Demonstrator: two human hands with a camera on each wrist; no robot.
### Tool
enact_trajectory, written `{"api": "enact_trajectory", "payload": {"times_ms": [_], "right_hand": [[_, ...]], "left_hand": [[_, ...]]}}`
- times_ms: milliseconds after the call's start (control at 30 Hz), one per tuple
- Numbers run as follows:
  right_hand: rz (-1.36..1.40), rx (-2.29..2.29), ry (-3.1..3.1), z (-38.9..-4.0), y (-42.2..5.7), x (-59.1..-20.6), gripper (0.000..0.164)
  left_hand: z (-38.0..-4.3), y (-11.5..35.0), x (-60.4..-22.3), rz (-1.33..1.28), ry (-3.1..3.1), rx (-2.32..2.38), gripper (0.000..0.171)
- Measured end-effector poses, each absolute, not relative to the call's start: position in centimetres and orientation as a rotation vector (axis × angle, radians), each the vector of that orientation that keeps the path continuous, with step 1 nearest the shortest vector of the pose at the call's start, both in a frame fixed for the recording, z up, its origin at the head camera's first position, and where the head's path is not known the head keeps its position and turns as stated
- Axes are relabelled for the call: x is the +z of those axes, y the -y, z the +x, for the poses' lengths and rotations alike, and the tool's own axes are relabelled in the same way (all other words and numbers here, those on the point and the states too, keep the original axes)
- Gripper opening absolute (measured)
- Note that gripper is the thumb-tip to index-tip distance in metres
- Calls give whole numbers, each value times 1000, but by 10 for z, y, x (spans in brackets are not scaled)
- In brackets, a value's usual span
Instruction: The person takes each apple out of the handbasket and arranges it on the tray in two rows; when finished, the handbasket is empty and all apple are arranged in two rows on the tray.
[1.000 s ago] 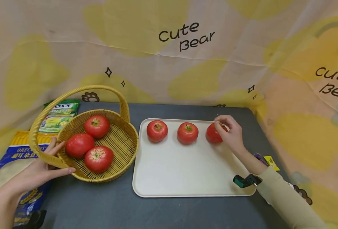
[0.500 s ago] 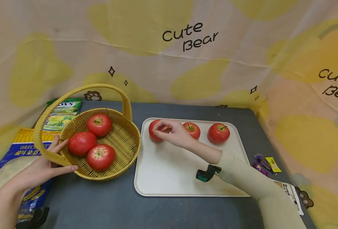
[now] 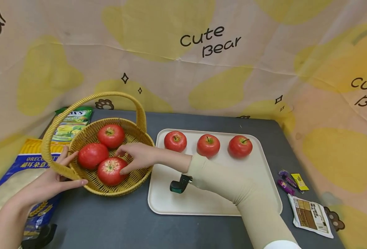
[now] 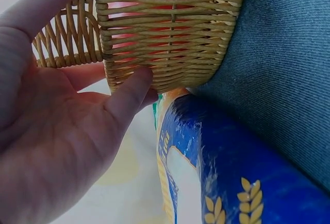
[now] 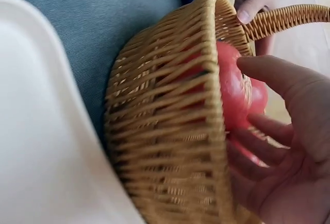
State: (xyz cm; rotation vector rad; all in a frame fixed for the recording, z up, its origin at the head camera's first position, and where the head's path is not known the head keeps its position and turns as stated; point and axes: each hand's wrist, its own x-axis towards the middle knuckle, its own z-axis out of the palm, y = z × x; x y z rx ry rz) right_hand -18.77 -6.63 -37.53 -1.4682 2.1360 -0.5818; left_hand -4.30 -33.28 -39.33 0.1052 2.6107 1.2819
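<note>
Left hand [image 3: 48, 181] clasps wicker basket [image 3: 137, 176] at handle base, thumb on rim. Right hand [image 3: 140, 157] reaches inside, half open around front apple [image 3: 109, 172], thumb touching its right side; cannot tell if gripped. 2 more apples [image 3: 93, 155] in basket, just beside. Right of basket: white tray [image 3: 199, 205] on bench [image 3: 115, 224], 3 apples [image 3: 208, 145] in row along far edge, spaced apart. Blue bag [image 3: 45, 207] left of basket; candies [image 3: 285, 187] and flat packet [image 3: 311, 216] right of tray.
</note>
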Motion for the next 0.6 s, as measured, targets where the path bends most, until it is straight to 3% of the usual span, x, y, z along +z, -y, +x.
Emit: {"api": "enact_trajectory", "payload": {"times_ms": [200,600], "right_hand": [[-1419,-444,-2177,-180,95,-379,70],[-1322,-333,-2374,-158,107,-390,77]], "left_hand": [[-43,333,-394,102,-2611,1265,97],[-42,333,-394,89,-2590,1296,98]]}}
